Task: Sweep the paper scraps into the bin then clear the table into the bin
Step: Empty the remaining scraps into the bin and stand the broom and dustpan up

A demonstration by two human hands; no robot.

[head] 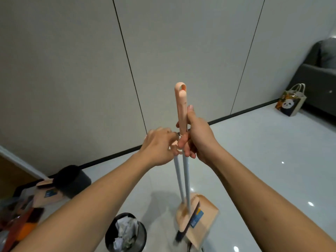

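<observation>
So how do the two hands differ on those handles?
The right hand wraps the peach broom handle fully, thumb up along it. The left hand sits lower and only pinches at the dustpan pole top with its fingertips. Both meet where the two poles join.

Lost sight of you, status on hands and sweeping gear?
Right hand grips broom handle; left hand pinches dustpan handle. Both upright, dustpan on floor. Bin holds crumpled paper. Nothing blocking.
</observation>
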